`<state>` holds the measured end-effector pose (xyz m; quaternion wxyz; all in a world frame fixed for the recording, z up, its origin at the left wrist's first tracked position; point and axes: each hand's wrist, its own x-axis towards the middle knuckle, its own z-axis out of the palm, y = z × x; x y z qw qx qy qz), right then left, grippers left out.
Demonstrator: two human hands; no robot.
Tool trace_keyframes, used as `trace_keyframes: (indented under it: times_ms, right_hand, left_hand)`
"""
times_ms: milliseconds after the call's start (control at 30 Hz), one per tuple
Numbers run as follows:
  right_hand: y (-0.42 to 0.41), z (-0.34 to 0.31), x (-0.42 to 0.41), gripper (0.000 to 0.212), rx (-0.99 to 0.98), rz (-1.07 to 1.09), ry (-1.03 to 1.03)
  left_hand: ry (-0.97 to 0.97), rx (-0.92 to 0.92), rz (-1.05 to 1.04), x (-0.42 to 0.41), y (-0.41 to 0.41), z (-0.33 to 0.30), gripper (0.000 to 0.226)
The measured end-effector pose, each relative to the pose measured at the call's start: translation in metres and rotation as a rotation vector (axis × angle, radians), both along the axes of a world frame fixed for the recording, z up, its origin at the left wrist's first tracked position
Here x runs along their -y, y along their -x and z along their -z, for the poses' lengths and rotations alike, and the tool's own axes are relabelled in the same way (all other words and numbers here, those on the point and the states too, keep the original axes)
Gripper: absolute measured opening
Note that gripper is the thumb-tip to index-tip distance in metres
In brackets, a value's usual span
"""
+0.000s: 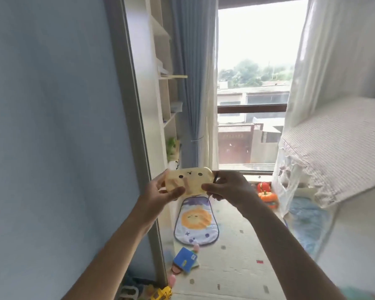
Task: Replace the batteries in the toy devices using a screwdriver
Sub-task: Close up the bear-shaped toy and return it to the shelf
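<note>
I hold a soft yellow toy (pixel 193 179) with a small black face up in front of me, at arm's length, before the window. My left hand (pixel 158 193) grips its left end, thumb across the lower front. My right hand (pixel 227 187) pinches its right end, and a dark slim object pokes out between those fingers; I cannot tell what it is. No battery shows.
A blue wardrobe door (pixel 63 126) fills the left, with open shelves (pixel 165 83) behind it. A bed with white bedding (pixel 338 152) stands on the right. On the floor mat lie a lion-print cloth (pixel 196 221), a blue book (pixel 185 258), orange pumpkin toys (pixel 267 194) and a yellow toy vehicle (pixel 162 294).
</note>
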<state>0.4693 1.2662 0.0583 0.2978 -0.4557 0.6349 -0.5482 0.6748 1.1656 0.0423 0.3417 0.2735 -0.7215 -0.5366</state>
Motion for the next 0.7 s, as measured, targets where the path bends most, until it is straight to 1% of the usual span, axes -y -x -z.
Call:
trace_keyframes:
  times_ms: [100, 233, 433, 467, 500, 567, 600, 633, 700]
  right_hand:
    - [0.068, -0.008, 0.018, 0.032, -0.009, 0.043, 0.02]
    - [0.142, -0.008, 0.051, 0.032, 0.017, 0.098, 0.04]
    - [0.226, 0.006, 0.132, 0.025, -0.009, 0.185, 0.046]
    - [0.239, 0.007, 0.147, 0.025, -0.012, 0.204, 0.044]
    - [0.251, 0.007, 0.162, 0.025, -0.007, 0.224, 0.046]
    - [0.274, 0.006, 0.189, 0.024, 0.008, 0.253, 0.065]
    - [0.287, 0.006, 0.203, 0.023, 0.02, 0.267, 0.068]
    - [0.301, 0.006, 0.216, 0.023, 0.032, 0.279, 0.068]
    - [0.331, 0.005, 0.244, 0.024, 0.038, 0.291, 0.073]
  left_hand:
    - [-0.008, -0.027, 0.043, 0.032, 0.075, 0.0, 0.063]
    - [-0.053, -0.055, 0.094, 0.079, 0.157, 0.001, 0.066]
    - [-0.081, -0.077, 0.195, 0.177, 0.258, 0.02, 0.05]
    - [-0.089, -0.085, 0.217, 0.195, 0.273, 0.022, 0.053]
    - [-0.093, -0.081, 0.239, 0.214, 0.289, 0.023, 0.061]
    - [-0.09, -0.063, 0.268, 0.248, 0.32, 0.023, 0.087]
    - [-0.089, -0.052, 0.28, 0.265, 0.336, 0.023, 0.096]
    - [-0.089, -0.045, 0.289, 0.281, 0.352, 0.022, 0.097]
    - [-0.069, -0.044, 0.303, 0.312, 0.385, 0.018, 0.093]
